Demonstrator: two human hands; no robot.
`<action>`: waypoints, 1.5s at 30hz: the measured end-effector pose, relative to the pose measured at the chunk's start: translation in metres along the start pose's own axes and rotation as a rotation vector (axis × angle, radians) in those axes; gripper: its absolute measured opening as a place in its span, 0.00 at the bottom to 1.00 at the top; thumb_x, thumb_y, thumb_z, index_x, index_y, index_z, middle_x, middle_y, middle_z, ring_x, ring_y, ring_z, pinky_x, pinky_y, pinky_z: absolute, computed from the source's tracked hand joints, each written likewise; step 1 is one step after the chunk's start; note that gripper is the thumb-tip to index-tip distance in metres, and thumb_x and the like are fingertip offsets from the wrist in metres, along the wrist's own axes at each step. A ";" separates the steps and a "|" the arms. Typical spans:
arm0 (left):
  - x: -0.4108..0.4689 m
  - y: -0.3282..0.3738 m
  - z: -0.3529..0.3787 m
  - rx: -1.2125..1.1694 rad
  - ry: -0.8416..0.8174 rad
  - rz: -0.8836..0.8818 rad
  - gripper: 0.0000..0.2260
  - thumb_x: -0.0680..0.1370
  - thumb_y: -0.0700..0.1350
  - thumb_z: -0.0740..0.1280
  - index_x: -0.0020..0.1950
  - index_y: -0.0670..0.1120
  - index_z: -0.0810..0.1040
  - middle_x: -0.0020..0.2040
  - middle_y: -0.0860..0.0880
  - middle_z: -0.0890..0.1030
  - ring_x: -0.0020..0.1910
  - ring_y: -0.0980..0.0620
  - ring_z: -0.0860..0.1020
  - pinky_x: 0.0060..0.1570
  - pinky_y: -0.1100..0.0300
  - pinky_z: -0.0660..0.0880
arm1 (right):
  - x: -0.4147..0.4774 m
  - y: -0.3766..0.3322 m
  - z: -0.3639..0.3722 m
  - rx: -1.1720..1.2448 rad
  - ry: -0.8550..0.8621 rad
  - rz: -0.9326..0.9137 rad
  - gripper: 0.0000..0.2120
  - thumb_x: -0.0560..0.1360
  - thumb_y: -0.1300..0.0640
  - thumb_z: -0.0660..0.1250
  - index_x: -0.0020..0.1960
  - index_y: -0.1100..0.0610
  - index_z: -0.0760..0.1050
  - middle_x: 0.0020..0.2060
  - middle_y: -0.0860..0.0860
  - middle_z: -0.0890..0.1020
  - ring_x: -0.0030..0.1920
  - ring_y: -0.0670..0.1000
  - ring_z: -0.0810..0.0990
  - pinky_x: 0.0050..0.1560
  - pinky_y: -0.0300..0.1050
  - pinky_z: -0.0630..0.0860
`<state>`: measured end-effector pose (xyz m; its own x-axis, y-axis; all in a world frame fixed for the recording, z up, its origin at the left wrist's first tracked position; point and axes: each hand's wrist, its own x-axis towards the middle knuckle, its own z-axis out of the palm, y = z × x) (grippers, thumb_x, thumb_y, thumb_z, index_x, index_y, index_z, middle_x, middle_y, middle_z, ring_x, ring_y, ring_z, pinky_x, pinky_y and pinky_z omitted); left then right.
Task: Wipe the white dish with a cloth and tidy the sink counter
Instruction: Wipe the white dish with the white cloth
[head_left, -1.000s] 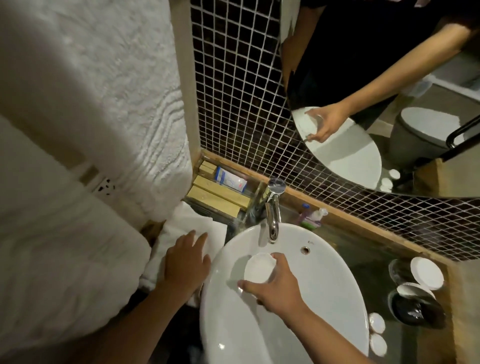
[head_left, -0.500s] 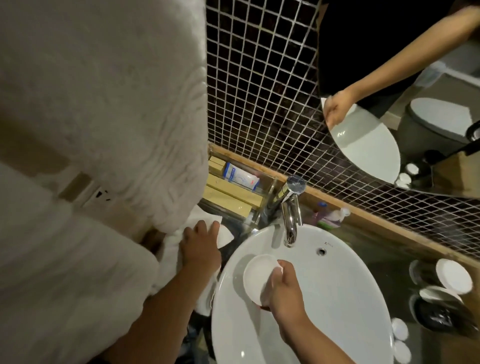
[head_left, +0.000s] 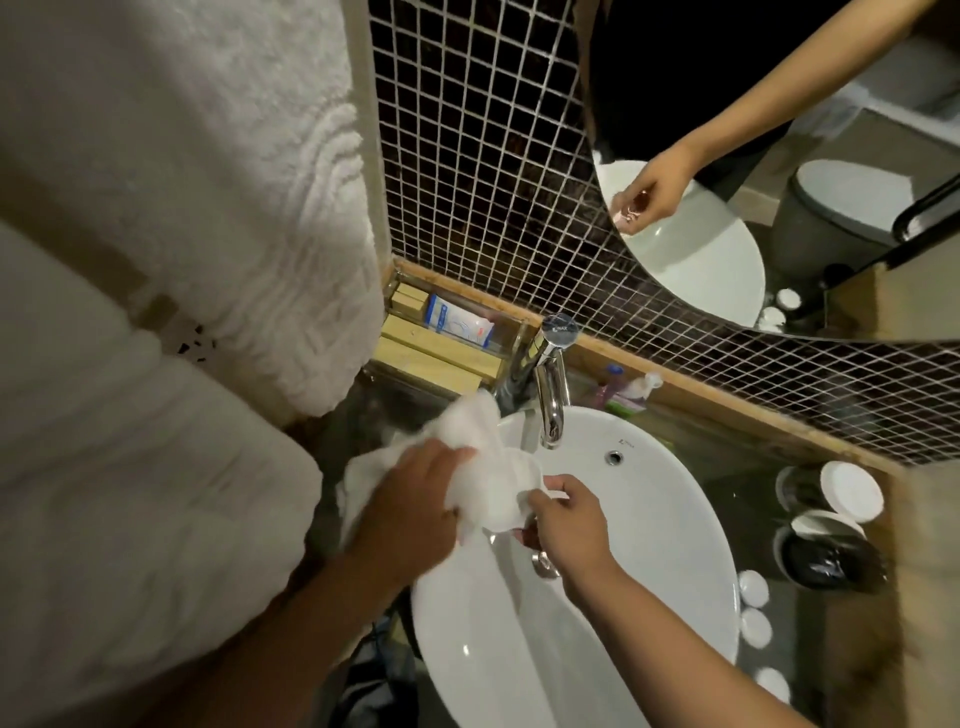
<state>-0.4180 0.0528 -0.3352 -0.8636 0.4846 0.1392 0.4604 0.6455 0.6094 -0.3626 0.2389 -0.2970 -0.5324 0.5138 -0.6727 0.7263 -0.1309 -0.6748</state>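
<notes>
Small round white dish (head_left: 506, 499) gripped by right hand (head_left: 566, 525) over oval white basin (head_left: 649, 561) for drips; crumpled white cloth (head_left: 467, 441) clenched in left hand (head_left: 410, 512), pressed on dish for wiping.

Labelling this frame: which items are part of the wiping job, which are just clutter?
In use:
left hand
right hand
cloth
dish, mostly wrapped in the cloth
sink

Lying about:
tap
boxes
tube
bottles
lids
jar
hanging towels
</notes>
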 end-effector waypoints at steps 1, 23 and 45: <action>-0.007 0.006 0.009 0.068 -0.067 0.120 0.36 0.65 0.44 0.78 0.70 0.53 0.67 0.61 0.50 0.73 0.57 0.52 0.72 0.57 0.57 0.73 | -0.001 -0.002 -0.002 -0.018 -0.018 -0.021 0.05 0.73 0.61 0.68 0.49 0.54 0.79 0.39 0.61 0.86 0.39 0.62 0.87 0.26 0.41 0.77; 0.007 0.045 0.004 -0.243 0.044 0.115 0.14 0.82 0.45 0.59 0.61 0.39 0.76 0.53 0.39 0.82 0.56 0.52 0.74 0.68 0.73 0.54 | -0.026 -0.009 -0.003 -0.017 -0.052 -0.133 0.05 0.74 0.55 0.67 0.48 0.51 0.72 0.40 0.61 0.82 0.37 0.58 0.81 0.34 0.49 0.81; 0.023 0.051 0.007 -0.203 -0.193 -0.068 0.19 0.78 0.31 0.64 0.68 0.44 0.75 0.67 0.44 0.75 0.66 0.47 0.71 0.67 0.65 0.60 | -0.026 -0.009 0.002 0.101 -0.087 0.048 0.08 0.76 0.66 0.61 0.51 0.55 0.71 0.47 0.67 0.84 0.36 0.58 0.83 0.37 0.48 0.84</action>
<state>-0.4129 0.1007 -0.3066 -0.8273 0.5598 -0.0468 0.3352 0.5589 0.7585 -0.3562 0.2245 -0.2742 -0.5369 0.4302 -0.7258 0.7065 -0.2409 -0.6654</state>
